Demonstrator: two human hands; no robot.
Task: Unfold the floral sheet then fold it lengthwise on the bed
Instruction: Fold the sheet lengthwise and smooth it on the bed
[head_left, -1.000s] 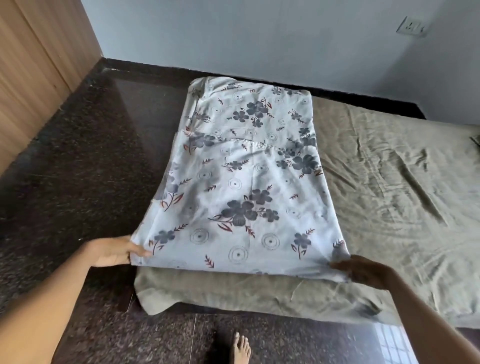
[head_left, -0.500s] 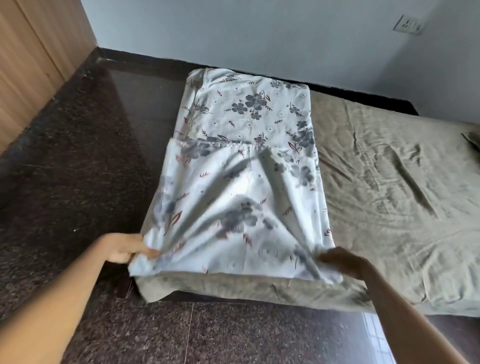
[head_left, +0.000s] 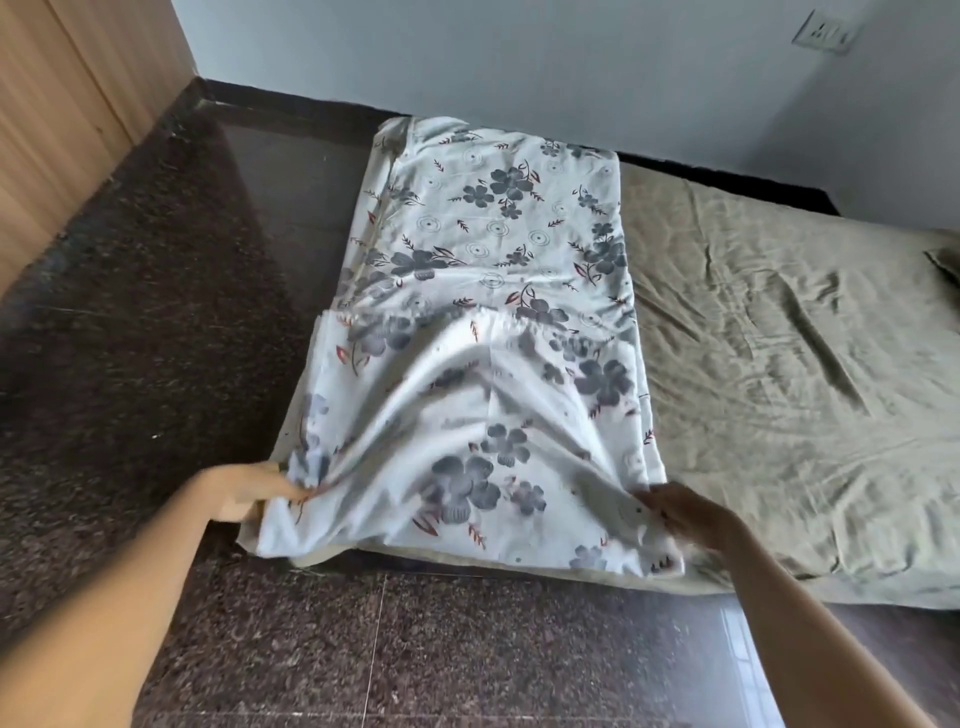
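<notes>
The floral sheet (head_left: 493, 291), white with grey flowers and red leaves, lies folded in a long strip along the left side of the bed (head_left: 779, 364), which has an olive cover. My left hand (head_left: 249, 488) pinches the sheet's near left corner. My right hand (head_left: 685, 512) grips the near right corner. The near half of the top layer is lifted and bunched into loose ridges between my hands, and its edge hangs over the mattress's front edge. The far half lies flat.
Dark speckled stone floor (head_left: 156, 338) runs left of and in front of the low mattress. A wooden panel (head_left: 62, 114) stands at the far left. A pale wall with a socket (head_left: 823, 34) closes the back. A pillow corner (head_left: 943, 262) shows at the right edge.
The flat near end of the sheet has been lifted and bunched up. Both hands have moved slightly inward and up with the corners.
</notes>
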